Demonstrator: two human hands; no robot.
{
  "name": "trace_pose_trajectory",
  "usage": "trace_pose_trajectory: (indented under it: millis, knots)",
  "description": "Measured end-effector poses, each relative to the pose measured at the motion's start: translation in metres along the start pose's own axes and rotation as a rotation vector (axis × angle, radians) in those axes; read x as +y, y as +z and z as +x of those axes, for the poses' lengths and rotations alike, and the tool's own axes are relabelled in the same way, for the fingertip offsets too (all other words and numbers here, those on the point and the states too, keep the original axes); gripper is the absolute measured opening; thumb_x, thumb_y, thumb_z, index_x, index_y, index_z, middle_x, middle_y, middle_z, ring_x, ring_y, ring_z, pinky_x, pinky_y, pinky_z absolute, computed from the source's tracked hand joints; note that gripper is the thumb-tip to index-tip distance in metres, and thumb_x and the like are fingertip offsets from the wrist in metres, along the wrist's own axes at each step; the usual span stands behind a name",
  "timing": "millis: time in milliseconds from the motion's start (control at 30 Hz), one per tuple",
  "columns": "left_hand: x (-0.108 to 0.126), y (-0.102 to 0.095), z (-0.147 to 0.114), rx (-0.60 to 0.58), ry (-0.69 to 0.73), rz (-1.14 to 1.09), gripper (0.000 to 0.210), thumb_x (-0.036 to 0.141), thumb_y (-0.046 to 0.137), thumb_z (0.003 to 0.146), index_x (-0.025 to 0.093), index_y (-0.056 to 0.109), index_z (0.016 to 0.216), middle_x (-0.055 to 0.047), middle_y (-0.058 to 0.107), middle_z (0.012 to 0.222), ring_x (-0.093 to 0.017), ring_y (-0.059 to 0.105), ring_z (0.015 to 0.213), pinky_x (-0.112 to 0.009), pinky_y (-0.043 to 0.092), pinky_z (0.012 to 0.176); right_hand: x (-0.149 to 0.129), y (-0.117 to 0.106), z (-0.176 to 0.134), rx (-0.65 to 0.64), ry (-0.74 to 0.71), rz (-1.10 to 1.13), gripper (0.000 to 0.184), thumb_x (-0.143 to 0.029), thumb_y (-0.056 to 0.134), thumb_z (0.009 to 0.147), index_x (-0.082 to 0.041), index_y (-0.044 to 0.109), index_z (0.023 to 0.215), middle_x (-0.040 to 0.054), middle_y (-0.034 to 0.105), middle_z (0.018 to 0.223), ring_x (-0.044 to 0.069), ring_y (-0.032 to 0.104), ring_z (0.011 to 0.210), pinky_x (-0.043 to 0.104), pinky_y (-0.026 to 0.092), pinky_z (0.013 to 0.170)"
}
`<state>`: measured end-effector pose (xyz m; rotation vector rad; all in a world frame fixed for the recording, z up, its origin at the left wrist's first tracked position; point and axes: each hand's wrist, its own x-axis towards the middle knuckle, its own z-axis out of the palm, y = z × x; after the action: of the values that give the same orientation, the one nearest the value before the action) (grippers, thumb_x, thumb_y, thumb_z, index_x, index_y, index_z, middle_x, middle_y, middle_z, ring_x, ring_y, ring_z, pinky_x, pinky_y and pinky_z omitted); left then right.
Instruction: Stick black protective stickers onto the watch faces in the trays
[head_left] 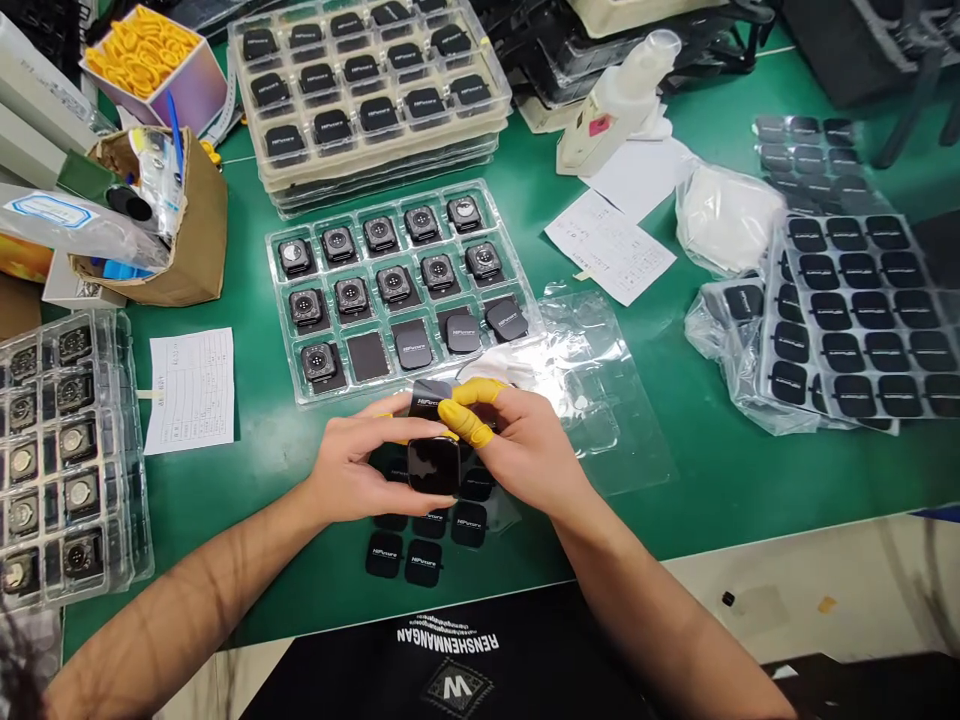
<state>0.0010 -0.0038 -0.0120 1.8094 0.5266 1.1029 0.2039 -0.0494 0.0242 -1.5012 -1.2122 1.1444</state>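
My left hand (pixel 352 462) is closed around a smartwatch (pixel 433 466), its dark screen facing up. Yellow finger cots cover fingertips on both hands. My right hand (pixel 525 440) pinches a black HiFuture screen sticker (pixel 427 402) just above the watch's top edge. Below my hands lies a sheet of the same black stickers (pixel 424 562), partly hidden by them. Beyond them a clear tray (pixel 296 390) holds several watches lying back side up. In its near row one pocket (pixel 368 357) shows only a dark pad, and black-covered faces (pixel 413 343) fill the pockets to its right.
Stacked trays (pixel 270 185) stand at the back, and another watch tray (pixel 139 530) lies at left. A cardboard box (pixel 199 230), a tub of yellow finger cots (pixel 139 50), a plastic bottle (pixel 600 120), papers (pixel 611 245) and sticker sheets (pixel 870 310) surround the work area.
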Motion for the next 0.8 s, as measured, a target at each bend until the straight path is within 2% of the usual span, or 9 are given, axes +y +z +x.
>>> trace_pose_trajectory:
  millis: [100, 167, 233, 333, 400, 533, 600, 733, 800]
  knots:
    - [0.001, 0.001, 0.001, 0.015, -0.034, -0.052, 0.067, 0.03, 0.102, 0.069, 0.028, 0.077, 0.131, -0.006, 0.085, 0.108, -0.028, 0.083, 0.087, -0.04, 0.072, 0.08, -0.001, 0.005, -0.002, 0.095, -0.005, -0.019, 0.034, -0.059, 0.084, 0.086, -0.025, 0.079, 0.088, 0.0067, 0.074, 0.084, 0.024, 0.067, 0.075, 0.041, 0.057, 0.067]
    - [0.003, 0.002, 0.001, 0.045, -0.084, -0.07, 0.063, 0.031, 0.101, 0.072, 0.027, 0.077, 0.13, -0.006, 0.085, 0.108, -0.026, 0.083, 0.083, -0.038, 0.072, 0.078, 0.0, 0.009, -0.003, 0.133, 0.084, 0.052, 0.038, -0.059, 0.086, 0.083, -0.025, 0.079, 0.099, 0.0058, 0.075, 0.084, 0.023, 0.069, 0.073, 0.04, 0.059, 0.064]
    - [0.004, 0.002, 0.001, 0.055, -0.131, -0.067, 0.059, 0.036, 0.101, 0.072, 0.025, 0.079, 0.126, -0.007, 0.085, 0.107, -0.025, 0.083, 0.081, -0.038, 0.073, 0.076, 0.002, 0.013, -0.005, 0.154, 0.108, 0.112, 0.038, -0.058, 0.087, 0.083, -0.025, 0.078, 0.1, 0.0049, 0.076, 0.085, 0.022, 0.071, 0.071, 0.04, 0.06, 0.064]
    - [0.005, 0.002, 0.0, 0.05, -0.159, -0.051, 0.055, 0.04, 0.099, 0.074, 0.025, 0.079, 0.123, -0.007, 0.085, 0.106, -0.022, 0.082, 0.08, -0.035, 0.073, 0.078, 0.004, 0.016, -0.007, 0.225, -0.061, 0.056, 0.022, -0.048, 0.082, 0.09, -0.027, 0.076, 0.092, 0.0056, 0.077, 0.095, 0.024, 0.073, 0.087, 0.043, 0.062, 0.077]
    - [0.007, 0.003, 0.0, 0.06, -0.134, -0.034, 0.054, 0.037, 0.099, 0.075, 0.025, 0.079, 0.123, -0.007, 0.086, 0.108, -0.021, 0.082, 0.081, -0.033, 0.073, 0.08, 0.004, 0.017, -0.009, 0.294, -0.155, -0.039, 0.012, -0.039, 0.076, 0.096, -0.028, 0.075, 0.094, 0.006, 0.076, 0.097, 0.025, 0.072, 0.094, 0.045, 0.061, 0.084]
    - [0.009, 0.004, -0.001, 0.043, -0.099, 0.015, 0.055, 0.03, 0.1, 0.074, 0.026, 0.079, 0.125, -0.006, 0.086, 0.11, -0.022, 0.083, 0.082, -0.036, 0.074, 0.083, 0.001, 0.017, -0.009, 0.38, -0.208, -0.26, 0.012, -0.034, 0.065, 0.102, -0.026, 0.072, 0.097, 0.008, 0.075, 0.091, 0.025, 0.072, 0.085, 0.046, 0.06, 0.08]
    - [0.01, 0.003, -0.001, 0.014, -0.108, 0.016, 0.055, 0.03, 0.099, 0.074, 0.026, 0.079, 0.125, -0.007, 0.086, 0.109, -0.025, 0.083, 0.086, -0.039, 0.074, 0.085, 0.0, 0.015, -0.008, 0.38, -0.237, -0.352, 0.015, -0.035, 0.061, 0.104, -0.026, 0.071, 0.096, 0.0097, 0.075, 0.092, 0.027, 0.072, 0.085, 0.046, 0.059, 0.078]
    - [0.01, 0.002, 0.0, -0.019, -0.108, 0.031, 0.055, 0.032, 0.101, 0.071, 0.024, 0.081, 0.122, -0.007, 0.086, 0.109, -0.03, 0.081, 0.109, -0.043, 0.069, 0.102, 0.002, 0.012, -0.005, 0.283, -0.256, -0.449, 0.02, -0.036, 0.057, 0.105, -0.027, 0.07, 0.093, 0.0103, 0.077, 0.098, 0.029, 0.073, 0.093, 0.047, 0.06, 0.081]
    - [0.012, 0.001, 0.0, -0.058, -0.109, 0.009, 0.055, 0.031, 0.101, 0.071, 0.023, 0.081, 0.121, -0.007, 0.087, 0.108, -0.026, 0.084, 0.1, -0.037, 0.071, 0.096, 0.001, 0.012, -0.003, 0.24, -0.243, -0.478, 0.022, -0.038, 0.056, 0.106, -0.027, 0.07, 0.091, 0.0094, 0.076, 0.098, 0.029, 0.072, 0.094, 0.048, 0.06, 0.083]
